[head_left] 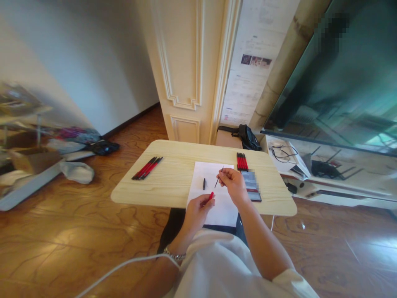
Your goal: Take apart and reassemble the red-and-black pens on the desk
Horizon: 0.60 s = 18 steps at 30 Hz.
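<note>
My left hand is closed around a red pen part over the near edge of a white sheet of paper. My right hand pinches a thin dark pen refill just above the sheet. A small dark pen cap lies on the paper between the hands. On the light wooden table, a bundle of red and black pens lies at the left. A second row of pens lies at the right, behind a dark box.
A cream panelled door stands behind the table. A black bag lies on the floor beyond it. At right is a low white cabinet with cables, under a large screen. Clutter and shelves sit at far left.
</note>
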Available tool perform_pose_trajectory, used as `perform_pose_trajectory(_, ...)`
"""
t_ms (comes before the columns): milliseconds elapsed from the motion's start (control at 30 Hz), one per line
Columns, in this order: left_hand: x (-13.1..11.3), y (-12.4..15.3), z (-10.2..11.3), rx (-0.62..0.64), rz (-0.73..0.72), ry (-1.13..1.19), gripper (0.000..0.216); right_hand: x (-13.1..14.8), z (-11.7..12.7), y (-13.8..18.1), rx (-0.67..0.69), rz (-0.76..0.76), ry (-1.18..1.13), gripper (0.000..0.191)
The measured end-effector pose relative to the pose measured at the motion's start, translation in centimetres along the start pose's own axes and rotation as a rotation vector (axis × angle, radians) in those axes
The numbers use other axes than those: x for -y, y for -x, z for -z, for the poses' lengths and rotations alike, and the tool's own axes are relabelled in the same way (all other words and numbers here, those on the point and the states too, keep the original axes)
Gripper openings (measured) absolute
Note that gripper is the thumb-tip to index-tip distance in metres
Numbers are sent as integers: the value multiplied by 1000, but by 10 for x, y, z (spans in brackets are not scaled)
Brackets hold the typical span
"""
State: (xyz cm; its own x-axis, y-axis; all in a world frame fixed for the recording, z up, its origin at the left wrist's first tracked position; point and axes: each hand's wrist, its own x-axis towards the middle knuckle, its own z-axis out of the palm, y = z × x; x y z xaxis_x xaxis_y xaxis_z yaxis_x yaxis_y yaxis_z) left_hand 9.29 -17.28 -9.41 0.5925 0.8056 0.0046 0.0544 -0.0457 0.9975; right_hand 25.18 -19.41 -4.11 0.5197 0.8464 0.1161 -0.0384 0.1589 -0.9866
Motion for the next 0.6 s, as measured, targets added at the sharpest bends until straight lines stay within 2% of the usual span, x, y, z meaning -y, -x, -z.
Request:
perform_pose_trajectory(267,5,-1,3,14,-12,-5,31,-17,-4,22,154,-11,220,19)
perform_pose_trajectory(600,7,-1,3,42,-25,-29,30,-25,-1,27,120,-21,298,19)
